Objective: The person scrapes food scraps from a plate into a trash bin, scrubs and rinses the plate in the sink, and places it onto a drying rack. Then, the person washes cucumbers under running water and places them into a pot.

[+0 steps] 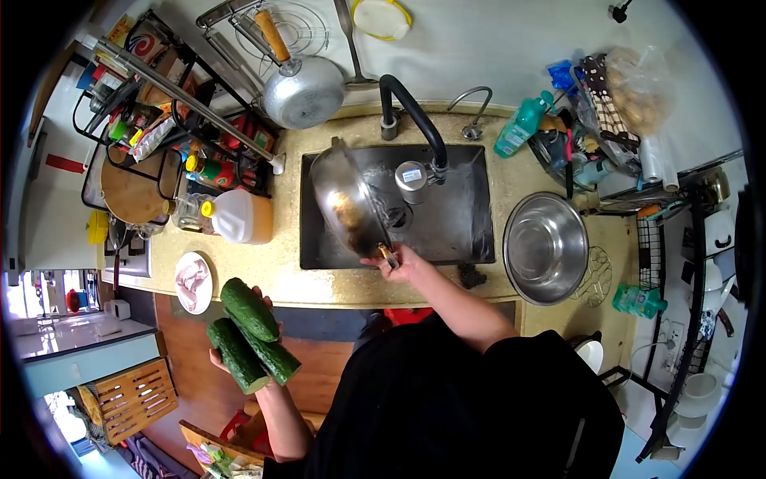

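A tilted wok is gripped over the sink by the right hand; cucumbers are clasped by the left hand, clear of the sink.

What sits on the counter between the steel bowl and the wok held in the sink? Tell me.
In the head view, between the steel bowl and the wok lie only the sink basin and a bare counter strip.

Three dark green cucumbers, cut flat at their lower ends, lie bunched and slanted in the left hand, out in front of the counter edge; a metal wok, brown residue inside, stands tipped steeply on its side over the sink, held by its handle in the right hand.
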{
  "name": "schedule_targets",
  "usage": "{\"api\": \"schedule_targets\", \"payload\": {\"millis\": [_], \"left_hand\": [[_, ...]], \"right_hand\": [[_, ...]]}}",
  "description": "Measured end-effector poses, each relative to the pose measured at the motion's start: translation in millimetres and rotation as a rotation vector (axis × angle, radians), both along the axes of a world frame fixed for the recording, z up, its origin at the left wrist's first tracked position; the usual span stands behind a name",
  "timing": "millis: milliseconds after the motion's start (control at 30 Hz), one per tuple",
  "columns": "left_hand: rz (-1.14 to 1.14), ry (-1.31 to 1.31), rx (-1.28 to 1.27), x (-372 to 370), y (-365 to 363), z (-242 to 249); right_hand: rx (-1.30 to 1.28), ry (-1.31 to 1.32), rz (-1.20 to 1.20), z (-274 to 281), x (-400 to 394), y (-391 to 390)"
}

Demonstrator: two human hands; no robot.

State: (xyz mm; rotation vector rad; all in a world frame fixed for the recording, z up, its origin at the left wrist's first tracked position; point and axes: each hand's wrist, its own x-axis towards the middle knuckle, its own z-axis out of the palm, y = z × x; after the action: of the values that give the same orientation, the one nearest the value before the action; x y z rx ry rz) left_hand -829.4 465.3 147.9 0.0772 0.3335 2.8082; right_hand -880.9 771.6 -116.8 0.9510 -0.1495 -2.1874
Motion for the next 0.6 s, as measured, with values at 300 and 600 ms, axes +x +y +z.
{"api": "schedule_targets", "payload": {"millis": [300,600], "left_hand": [[-0.026,0.044,-0.002,-0.1,-6.4,9.0],[-0.006,0.039,0.039,2.3,-19.7,-8.8]], "right_hand": [[-0.157,0.098,-0.130,-9.7,1.9,6.7],[1.525,-0.005,0.006,46.6,53.6,92.5]]}}
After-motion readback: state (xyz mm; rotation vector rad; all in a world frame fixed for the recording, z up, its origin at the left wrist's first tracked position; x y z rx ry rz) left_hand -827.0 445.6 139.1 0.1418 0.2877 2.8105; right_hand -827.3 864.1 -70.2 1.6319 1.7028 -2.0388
